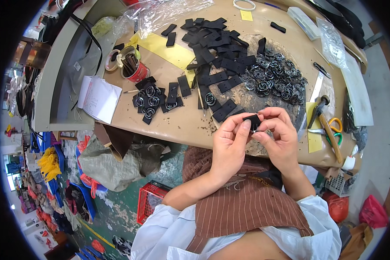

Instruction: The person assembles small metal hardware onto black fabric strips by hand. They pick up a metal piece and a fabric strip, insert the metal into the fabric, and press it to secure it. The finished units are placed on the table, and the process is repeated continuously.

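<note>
Just over the table's front edge, a small black strap piece (252,123) is pinched between my two hands. The thumb and fingers of my left hand (230,143) close on its left side, and my right hand (280,135) grips its right side. Its lower part is partly hidden by my fingers. Beyond my hands lies a heap of flat black strap pieces (216,43). To its right sits a pile of shiny dark metal ring buckles (275,76). Several black pieces with buckles on them (149,102) are grouped at the left.
A hammer (327,125) and orange-and-green-handled scissors (336,125) lie at the right. On the left are a red can of tools (138,74), a tape roll (112,60) and an open notebook (100,97). A red crate (148,190) stands on the floor below.
</note>
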Action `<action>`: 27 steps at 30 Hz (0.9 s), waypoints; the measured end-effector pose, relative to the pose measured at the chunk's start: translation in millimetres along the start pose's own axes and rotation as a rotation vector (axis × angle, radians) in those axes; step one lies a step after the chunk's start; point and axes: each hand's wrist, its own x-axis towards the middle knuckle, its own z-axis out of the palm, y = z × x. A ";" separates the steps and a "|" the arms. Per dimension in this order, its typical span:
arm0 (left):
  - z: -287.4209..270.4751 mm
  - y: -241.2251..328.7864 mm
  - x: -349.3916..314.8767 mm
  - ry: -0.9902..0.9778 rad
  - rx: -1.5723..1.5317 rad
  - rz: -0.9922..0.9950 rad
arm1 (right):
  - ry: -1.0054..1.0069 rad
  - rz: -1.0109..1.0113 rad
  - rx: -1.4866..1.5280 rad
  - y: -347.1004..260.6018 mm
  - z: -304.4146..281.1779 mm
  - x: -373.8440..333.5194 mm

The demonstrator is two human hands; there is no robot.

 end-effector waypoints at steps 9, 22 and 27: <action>-1.4 3.7 -1.2 -0.038 0.031 -0.052 | -0.121 0.224 0.194 -5.0 -14.0 6.8; -6.0 -2.8 -5.6 -0.088 0.074 -0.094 | -0.084 0.198 0.350 5.7 -13.6 7.4; -2.0 2.7 -5.9 -0.086 -0.029 -0.222 | 0.002 0.247 0.368 11.6 -12.5 2.2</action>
